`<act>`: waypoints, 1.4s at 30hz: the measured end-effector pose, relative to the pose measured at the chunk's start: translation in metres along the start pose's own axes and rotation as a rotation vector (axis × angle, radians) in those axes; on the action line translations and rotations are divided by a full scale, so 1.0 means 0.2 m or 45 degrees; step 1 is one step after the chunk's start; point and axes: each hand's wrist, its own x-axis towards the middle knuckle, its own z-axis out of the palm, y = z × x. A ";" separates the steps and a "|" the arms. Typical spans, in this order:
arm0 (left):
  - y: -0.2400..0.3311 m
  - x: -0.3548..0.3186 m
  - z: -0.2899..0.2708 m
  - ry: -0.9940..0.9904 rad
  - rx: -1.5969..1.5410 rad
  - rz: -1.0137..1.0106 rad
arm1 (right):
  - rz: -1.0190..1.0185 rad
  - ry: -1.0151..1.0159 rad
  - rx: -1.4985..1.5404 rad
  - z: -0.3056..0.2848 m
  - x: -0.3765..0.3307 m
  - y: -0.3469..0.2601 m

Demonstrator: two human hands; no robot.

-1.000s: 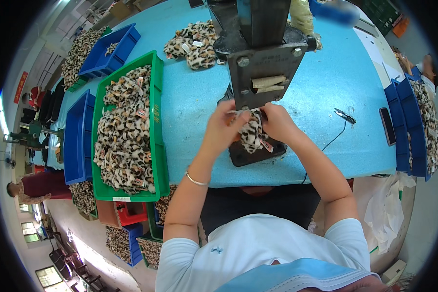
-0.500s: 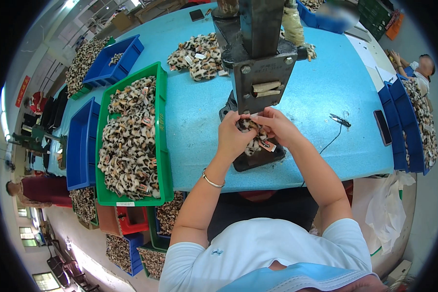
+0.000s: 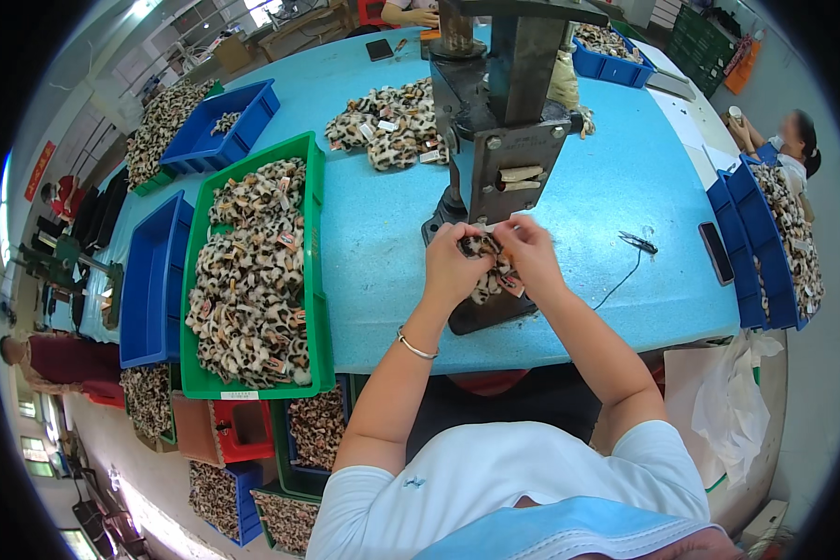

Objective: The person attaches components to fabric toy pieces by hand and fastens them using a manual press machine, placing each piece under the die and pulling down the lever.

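A small leopard-print plush piece (image 3: 484, 287) with a tag is held between my two hands, just below the head of a dark metal press (image 3: 511, 154). My left hand (image 3: 451, 265) grips its left side, with the thumb across the fur. The fingers of my right hand (image 3: 529, 254) pinch its upper right edge, where a small pale bit shows. What exactly the fingertips hold there is too small to tell. Under the plush lies the dark press base (image 3: 495, 315), partly covered by my hands.
Left of the press stands a green crate (image 3: 321, 308) full of plush pieces, with blue crates (image 3: 149, 347) beyond. A plush pile (image 3: 392, 126) lies behind. On the blue table (image 3: 383, 271) at right are thread snippers (image 3: 638, 243) and a phone (image 3: 716, 253). Co-workers sit at the far edge and right.
The whole view has shifted slightly. My hands stay on the plush piece under the press, with small finger movements. A co-worker's arm now shows at the far edge of the table.
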 end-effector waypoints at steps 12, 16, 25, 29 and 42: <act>-0.01 0.03 0.08 0.049 0.008 0.105 | -0.591 -0.655 0.433 -0.22 0.95 -1.64; -0.09 -0.02 0.01 0.077 0.039 0.103 | -0.824 -0.110 0.357 -0.02 0.79 -1.55; 0.05 0.03 -0.02 -0.055 -0.023 0.055 | -1.460 -0.389 0.670 -0.44 -0.17 -1.02; -0.07 0.02 -0.03 0.048 -0.005 0.076 | -1.097 0.158 0.410 -0.08 0.41 -1.47; -0.16 0.04 0.01 -0.134 0.416 -0.188 | -0.169 -0.037 -0.285 -0.31 0.20 0.13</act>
